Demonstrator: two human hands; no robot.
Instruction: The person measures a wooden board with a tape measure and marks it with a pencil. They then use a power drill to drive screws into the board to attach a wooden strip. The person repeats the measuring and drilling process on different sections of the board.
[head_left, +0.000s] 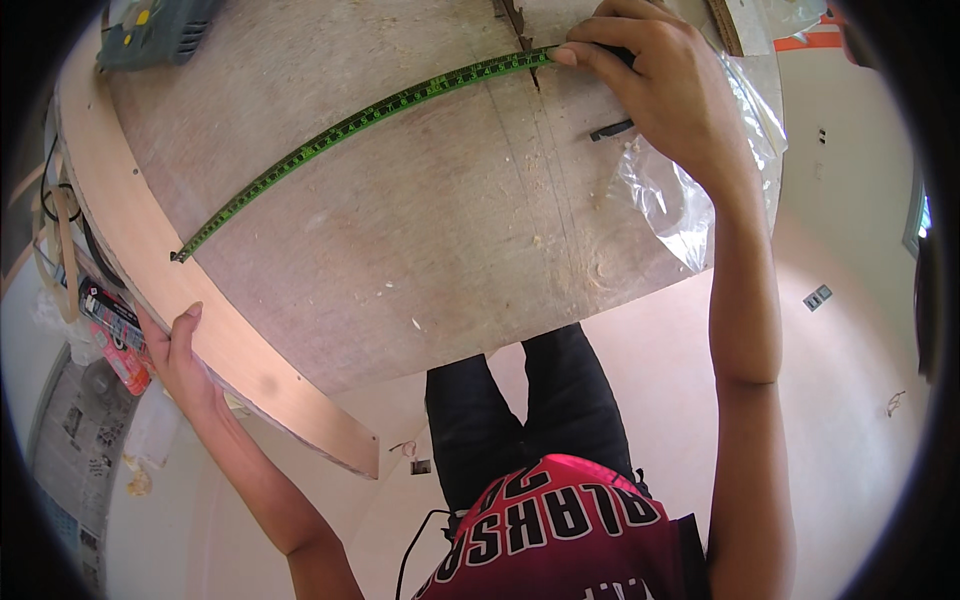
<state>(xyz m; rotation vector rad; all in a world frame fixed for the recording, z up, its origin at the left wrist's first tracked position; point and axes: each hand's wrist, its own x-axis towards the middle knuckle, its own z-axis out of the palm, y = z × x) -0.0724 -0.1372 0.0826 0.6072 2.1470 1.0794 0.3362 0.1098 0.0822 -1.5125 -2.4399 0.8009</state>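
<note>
Pale floor and plain walls surround a large plywood sheet (420, 200) that fills the upper middle of the frame and serves as the bench top. A green tape measure (360, 125) lies stretched across it, running from a hooked end at the sheet's left edge, middle left of the frame, up to the top centre. There the right hand (650, 90) presses the tape down with its fingertips (566, 56), fingers closed together over the tape beside a dark saw cut (520, 35). The left hand (185, 360) grips the sheet's lower left edge, fingers curled over the rim, near the hook but not touching it. The likeliest trouble is the hook slipping off the rim, since nothing visibly holds it; the tape would then go slack and any reading would be off. Pressure easing under the right fingertips would let the tape shift sideways. A crumpled clear plastic bag (690, 190) and wood chips lie under the right wrist and could slide. A green power tool (160, 30) sits near the sheet's upper left edge, where a jolt might knock it.
</note>
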